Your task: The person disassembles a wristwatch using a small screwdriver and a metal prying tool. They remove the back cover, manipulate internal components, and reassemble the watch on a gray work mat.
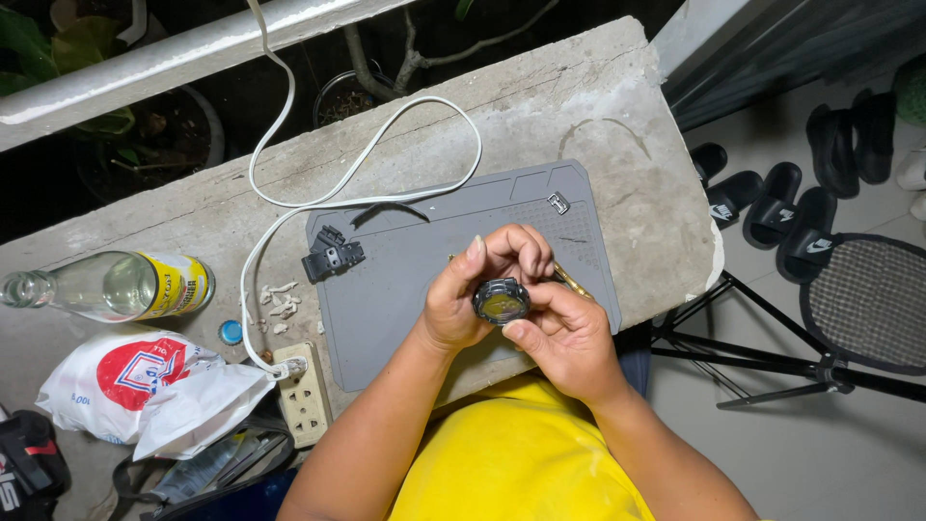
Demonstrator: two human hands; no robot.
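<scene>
Both my hands hold a small round black watch case with a yellowish face, above the front edge of a grey work mat. My left hand wraps it from the left with the fingers curled over the top. From the right and below, my right hand grips it with the thumb under the case. A thin brass-coloured tool pokes out behind my right hand. On the mat lie a black watch-strap piece at the left and a small metal buckle at the far right corner.
The mat lies on a concrete ledge. A white cable loops to a power strip. A glass bottle, a blue cap, white scraps and a plastic bag lie left. Sandals, a tripod and a racket are on the floor at right.
</scene>
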